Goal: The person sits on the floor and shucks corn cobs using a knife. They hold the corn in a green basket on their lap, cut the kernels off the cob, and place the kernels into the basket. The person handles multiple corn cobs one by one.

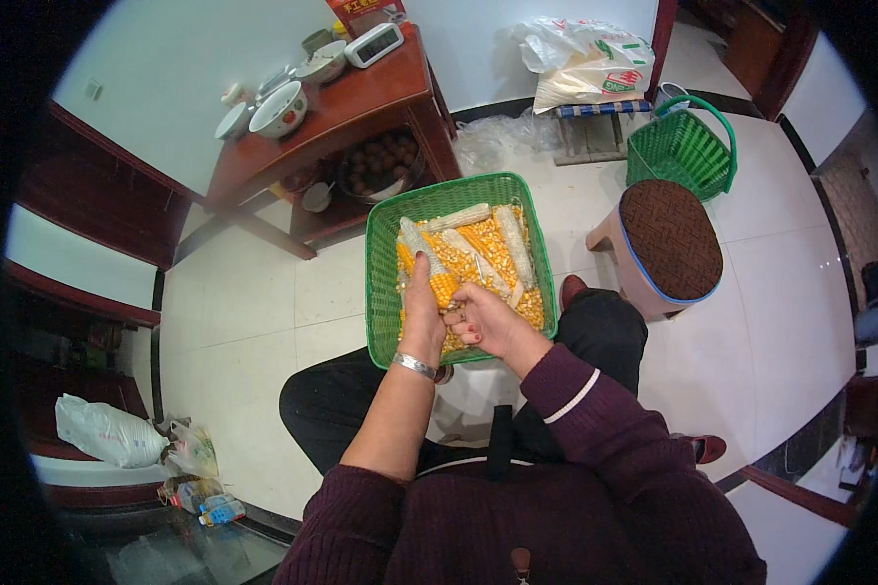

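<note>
A green woven plastic basket [382, 292] rests at my knees, with loose yellow corn kernels [450, 256] and several corn cobs inside. My left hand [423, 314] grips a partly shelled corn cob [433, 269] over the basket. The far end of that cob is bare and pale, while yellow kernels cover the end nearer me. At that kernel-covered end, the curled fingers and thumb of my right hand [483, 318] press against the cob. A stripped cob [513, 245] lies along the basket's right side, and another bare cob [464, 218] lies across the far side.
Right of the basket stands a pink plastic stool [633, 274] with a brown patterned top. Behind it is a green handled basket [677, 153]. A red-brown wooden table [380, 91] at upper left bears bowls and a digital clock [374, 45]. A filled sack [593, 77] sits on a low stool.
</note>
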The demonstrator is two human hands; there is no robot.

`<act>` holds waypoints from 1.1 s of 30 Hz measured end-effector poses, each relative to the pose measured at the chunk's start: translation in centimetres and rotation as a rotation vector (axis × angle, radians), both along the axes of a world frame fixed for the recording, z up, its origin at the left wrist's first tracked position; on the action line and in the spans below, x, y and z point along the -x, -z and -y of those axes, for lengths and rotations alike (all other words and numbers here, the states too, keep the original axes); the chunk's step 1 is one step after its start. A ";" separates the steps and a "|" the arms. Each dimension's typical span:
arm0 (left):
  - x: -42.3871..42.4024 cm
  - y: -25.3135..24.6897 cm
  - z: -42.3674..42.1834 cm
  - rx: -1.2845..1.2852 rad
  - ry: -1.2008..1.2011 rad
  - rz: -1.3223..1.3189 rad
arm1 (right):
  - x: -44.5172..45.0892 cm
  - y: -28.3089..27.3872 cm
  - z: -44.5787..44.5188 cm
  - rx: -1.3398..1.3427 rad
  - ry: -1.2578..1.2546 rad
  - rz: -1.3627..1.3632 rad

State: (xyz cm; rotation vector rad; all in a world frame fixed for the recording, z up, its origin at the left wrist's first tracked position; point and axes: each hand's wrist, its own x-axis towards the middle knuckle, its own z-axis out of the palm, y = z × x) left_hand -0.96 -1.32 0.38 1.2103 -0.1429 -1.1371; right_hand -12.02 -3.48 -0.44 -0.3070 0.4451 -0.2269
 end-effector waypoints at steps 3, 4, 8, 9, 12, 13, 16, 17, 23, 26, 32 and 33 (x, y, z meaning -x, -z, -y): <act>0.5 -0.2 0.1 0.027 0.005 0.102 | 0.0 0.3 0.2 -0.036 -0.007 -0.005; 0.7 -0.5 0.0 0.029 0.012 0.143 | 0.0 0.4 0.3 -0.056 -0.009 -0.005; 0.8 0.0 0.2 0.028 0.025 0.270 | -0.1 0.6 0.3 -0.095 0.002 -0.036; 0.8 0.2 0.3 0.024 0.026 0.302 | -0.1 0.9 0.3 -0.069 0.002 -0.010; 0.5 0.5 0.4 0.020 0.011 0.265 | -0.1 1.1 0.2 -0.061 0.012 0.024; 0.4 0.4 0.5 0.020 0.005 0.229 | -0.1 1.1 0.2 -0.071 0.017 0.027; 0.2 -1.0 -0.2 0.025 -0.013 -0.079 | 0.0 0.3 0.0 -0.039 0.069 0.056; -0.1 -0.6 -0.2 0.058 -0.003 -0.100 | 0.1 0.0 0.0 -0.038 0.073 0.057; -1.1 0.7 -0.5 0.138 0.016 -0.138 | 0.0 -0.5 -0.1 -0.002 0.082 0.031; -0.6 0.3 -0.5 0.127 -0.007 -0.084 | 0.1 -1.2 -0.1 0.027 0.059 -0.012; 0.0 -0.1 -0.4 0.139 0.030 0.011 | -0.1 -0.2 0.1 0.002 0.022 -0.003; 0.0 -0.1 -0.4 0.141 0.051 0.037 | -0.1 0.3 0.2 -0.006 0.011 0.015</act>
